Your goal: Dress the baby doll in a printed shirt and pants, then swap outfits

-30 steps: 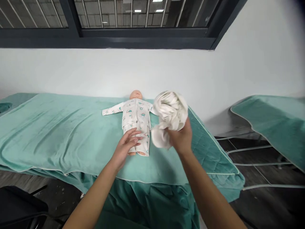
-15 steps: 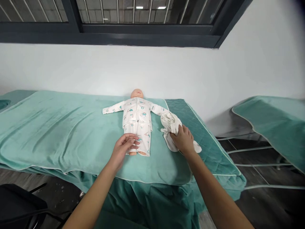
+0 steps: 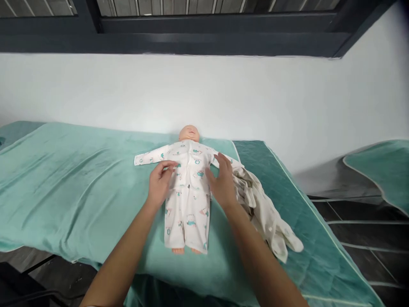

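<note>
A baby doll (image 3: 189, 133) lies on its back on the bed, head toward the wall and arms out sideways. It wears a white printed long-sleeved top (image 3: 187, 164) and matching trousers (image 3: 187, 215), its feet showing below the hems. My left hand (image 3: 160, 182) is at the left side of the top, fingers loosely bent and holding nothing I can see. On the other side, my right hand (image 3: 223, 182) has thumb and fingers apart beside the top, with nothing in it. Just right of that hand lies a crumpled heap of off-white baby clothes (image 3: 265, 209), partly behind my forearm.
A light green sheet (image 3: 79, 183) covers the bed, with a darker quilted cover (image 3: 287, 192) showing at right. The white wall (image 3: 204, 94) and dark window frame (image 3: 217, 36) rise behind. Another green-covered bed (image 3: 383, 166) stands at right, a black chair (image 3: 15, 285) at lower left.
My right hand has let go of the off-white clothes and moved left to the doll's top. The left hand has moved up from the trousers to the top. The view has come closer.
</note>
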Action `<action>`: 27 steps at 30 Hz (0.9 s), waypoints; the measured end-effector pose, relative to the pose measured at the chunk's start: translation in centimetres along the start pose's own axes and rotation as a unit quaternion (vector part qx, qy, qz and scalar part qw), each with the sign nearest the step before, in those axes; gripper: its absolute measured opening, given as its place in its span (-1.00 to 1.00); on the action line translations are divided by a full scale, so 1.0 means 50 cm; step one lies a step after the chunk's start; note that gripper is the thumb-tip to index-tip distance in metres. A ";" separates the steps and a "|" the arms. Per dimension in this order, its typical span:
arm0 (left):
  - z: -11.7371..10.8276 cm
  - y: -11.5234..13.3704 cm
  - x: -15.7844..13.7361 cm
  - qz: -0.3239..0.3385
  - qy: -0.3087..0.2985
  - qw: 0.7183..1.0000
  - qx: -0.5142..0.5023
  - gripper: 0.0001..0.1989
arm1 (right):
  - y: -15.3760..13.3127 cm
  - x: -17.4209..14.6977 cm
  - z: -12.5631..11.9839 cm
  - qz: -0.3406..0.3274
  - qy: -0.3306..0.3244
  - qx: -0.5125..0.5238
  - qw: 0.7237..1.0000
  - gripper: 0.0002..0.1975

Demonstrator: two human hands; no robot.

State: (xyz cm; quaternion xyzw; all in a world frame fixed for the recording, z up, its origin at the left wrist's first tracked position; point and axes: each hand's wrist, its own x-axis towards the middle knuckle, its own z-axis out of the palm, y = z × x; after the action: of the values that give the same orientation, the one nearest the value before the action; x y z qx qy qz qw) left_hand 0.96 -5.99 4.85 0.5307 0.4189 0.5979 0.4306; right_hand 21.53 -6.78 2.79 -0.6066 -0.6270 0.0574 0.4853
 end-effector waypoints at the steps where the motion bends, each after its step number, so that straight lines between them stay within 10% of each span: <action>1: 0.017 -0.007 0.040 0.020 -0.012 0.999 0.033 -0.84 | -0.002 0.036 0.023 0.018 0.000 0.034 0.999 -0.51; 8: 0.100 -0.072 0.231 0.128 -0.155 0.951 0.236 -0.66 | 0.013 0.173 0.114 0.064 -0.093 0.144 0.983 -0.61; 27: 0.100 -0.091 0.225 0.130 -0.135 0.927 0.324 -0.67 | 0.031 0.158 0.119 0.078 -0.081 0.185 0.976 -0.79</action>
State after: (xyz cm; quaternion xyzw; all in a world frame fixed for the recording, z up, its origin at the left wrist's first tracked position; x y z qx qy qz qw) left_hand 5.51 6.28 3.98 0.7668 0.4547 0.4034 0.2061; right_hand 20.23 3.14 2.90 -0.5468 -0.5937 0.2588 0.5306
